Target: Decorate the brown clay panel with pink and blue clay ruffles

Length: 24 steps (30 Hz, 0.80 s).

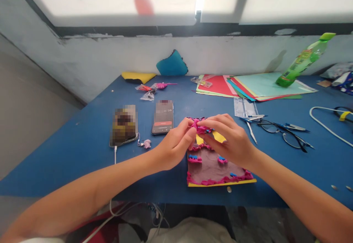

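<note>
In front of me on the table lies a craft piece (212, 165), a flat brownish-purple clay surface on a yellow backing. Ruffled magenta clay (220, 181) edges it, with small blue and magenta bits on the surface. My left hand (176, 141) is closed at the far left part of the piece, thumb and fingers pinching the magenta clay (196, 123) there. From the right, my right hand (233, 138) curves over the far edge, its fingertips pressed on the same clay close to the left fingertips. My fingers partly hide yellow patches (219, 136) below that clay.
Two phones (162, 118) lie to the left, one with a white cable. Glasses (284, 132), pens and a clear packet (245, 107) are at the right. Coloured sheets (264, 84) and a tilted green bottle (300, 62) stand farther back. A small round object (229, 189) sits near the front edge.
</note>
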Tool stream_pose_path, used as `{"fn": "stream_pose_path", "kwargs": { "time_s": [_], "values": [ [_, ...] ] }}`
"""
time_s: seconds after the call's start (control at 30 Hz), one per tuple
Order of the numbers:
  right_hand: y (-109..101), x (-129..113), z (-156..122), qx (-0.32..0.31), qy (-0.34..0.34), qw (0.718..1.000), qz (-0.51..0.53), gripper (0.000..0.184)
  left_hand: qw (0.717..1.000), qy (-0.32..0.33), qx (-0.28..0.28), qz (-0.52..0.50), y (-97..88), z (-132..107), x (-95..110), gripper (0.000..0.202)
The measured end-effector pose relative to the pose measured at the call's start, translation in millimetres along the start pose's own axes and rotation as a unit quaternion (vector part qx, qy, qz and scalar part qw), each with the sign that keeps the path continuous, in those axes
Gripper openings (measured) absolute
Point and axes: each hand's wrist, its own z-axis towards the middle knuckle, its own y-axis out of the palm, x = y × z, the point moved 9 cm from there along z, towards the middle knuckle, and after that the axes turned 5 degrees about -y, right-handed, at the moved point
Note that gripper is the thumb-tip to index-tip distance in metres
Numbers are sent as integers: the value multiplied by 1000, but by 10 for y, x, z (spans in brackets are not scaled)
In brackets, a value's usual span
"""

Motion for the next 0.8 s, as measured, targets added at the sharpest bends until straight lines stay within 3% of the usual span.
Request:
{"fn": "stream_pose_path", "kwargs": {
  "time_s": [0.1, 0.3, 0.5, 0.67, 0.8],
  "values": [
    [-3, 3, -7, -4, 1, 1000, 8, 22, 998, -10, -15, 57, 25, 6, 0, 30],
    [22, -34, 2, -21, -11, 999, 36, 21, 996, -5, -51, 68, 77, 4, -6, 31],
    [42, -19, -10, -34, -12, 999, 15, 25, 994, 5, -40, 102, 65, 9, 26, 21],
    [60, -29, -3, -65, -24, 998, 12, 22, 995, 11, -59, 86, 70, -4, 72, 18],
    [40, -88, 0, -49, -53, 997, 2, 15, 996, -21, -62, 55, 73, 1, 16, 25]
  ]
}}
